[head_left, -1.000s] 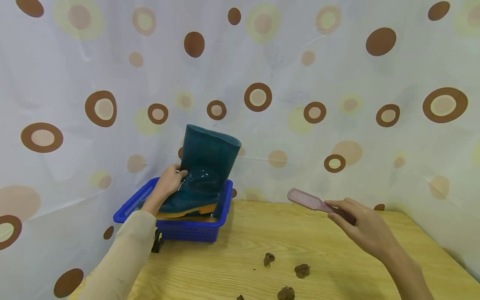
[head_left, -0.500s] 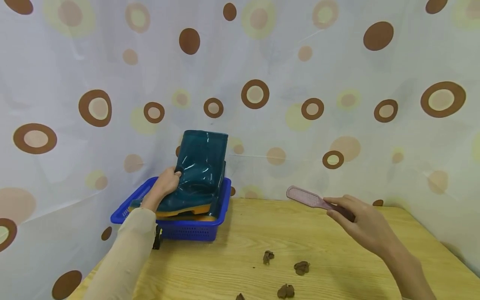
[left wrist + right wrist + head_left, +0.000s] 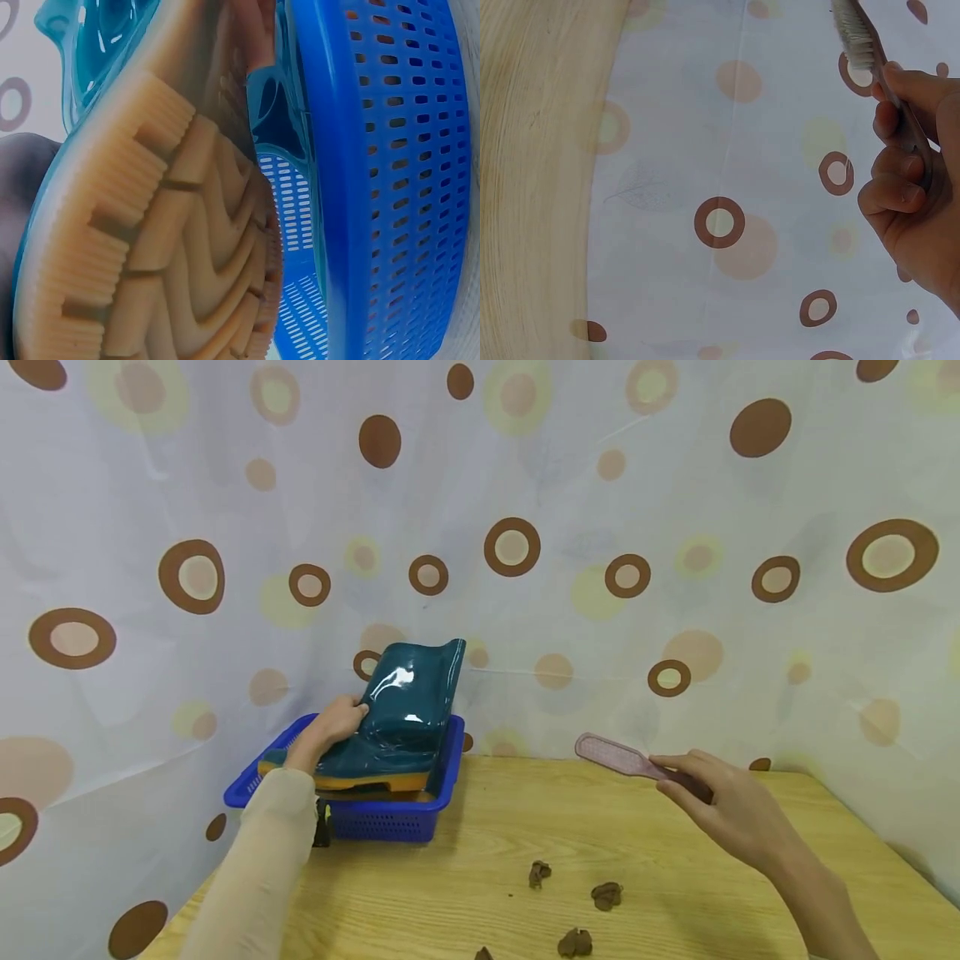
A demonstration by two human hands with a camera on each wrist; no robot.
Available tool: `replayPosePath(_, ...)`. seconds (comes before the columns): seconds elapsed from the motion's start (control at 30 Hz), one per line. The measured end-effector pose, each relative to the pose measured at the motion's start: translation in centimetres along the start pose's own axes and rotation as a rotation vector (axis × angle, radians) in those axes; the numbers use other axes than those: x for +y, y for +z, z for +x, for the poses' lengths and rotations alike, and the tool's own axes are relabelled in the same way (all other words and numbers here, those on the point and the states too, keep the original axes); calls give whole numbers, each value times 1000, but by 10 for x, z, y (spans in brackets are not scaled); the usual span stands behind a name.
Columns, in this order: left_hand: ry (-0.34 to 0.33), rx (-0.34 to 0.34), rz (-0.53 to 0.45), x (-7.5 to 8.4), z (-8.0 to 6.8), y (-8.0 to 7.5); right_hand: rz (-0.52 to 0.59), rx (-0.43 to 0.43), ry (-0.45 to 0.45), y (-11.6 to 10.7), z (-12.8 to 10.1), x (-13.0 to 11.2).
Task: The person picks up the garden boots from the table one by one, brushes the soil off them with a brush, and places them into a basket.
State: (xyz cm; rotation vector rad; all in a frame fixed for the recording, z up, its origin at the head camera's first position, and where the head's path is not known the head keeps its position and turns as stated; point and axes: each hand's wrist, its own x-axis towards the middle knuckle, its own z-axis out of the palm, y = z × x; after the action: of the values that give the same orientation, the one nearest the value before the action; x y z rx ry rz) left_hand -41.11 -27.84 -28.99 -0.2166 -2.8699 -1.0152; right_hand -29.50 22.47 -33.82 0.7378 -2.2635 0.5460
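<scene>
A dark teal rubber boot (image 3: 401,718) with a tan sole (image 3: 150,247) lies in a blue plastic basket (image 3: 375,818) at the table's back left. Its shaft leans back and to the right against the curtain. My left hand (image 3: 333,727) grips the boot at the ankle. My right hand (image 3: 720,802) is held above the table on the right and grips the handle of a pink brush (image 3: 618,758), whose head points up and left. In the right wrist view the brush (image 3: 859,37) shows white bristles and my right hand's fingers (image 3: 896,191) are curled round its handle.
Several brown clumps of mud (image 3: 603,896) lie on the wooden table (image 3: 675,893) near its front middle. A dotted curtain (image 3: 600,527) hangs close behind and around the table. A small black clip (image 3: 322,833) sits under the basket's front left corner.
The boot has gone from standing upright to lying lower in the basket, its shaft tipped back to the right. The left hand moved down with it. The right hand barely moved.
</scene>
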Motion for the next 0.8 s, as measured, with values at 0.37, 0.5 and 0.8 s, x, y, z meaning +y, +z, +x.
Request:
replayPosePath(0.37, -6, -24, -18, -4, 0, 3, -9, -4, 7, 1, -1, 1)
replayPosePath(0.5, -5, -26, -15, -7, 0, 7, -10, -1, 0, 2, 0, 0)
replayPosePath(0.8, -64, 66, 70, -7, 3, 14, -6, 0, -5, 2, 0, -1)
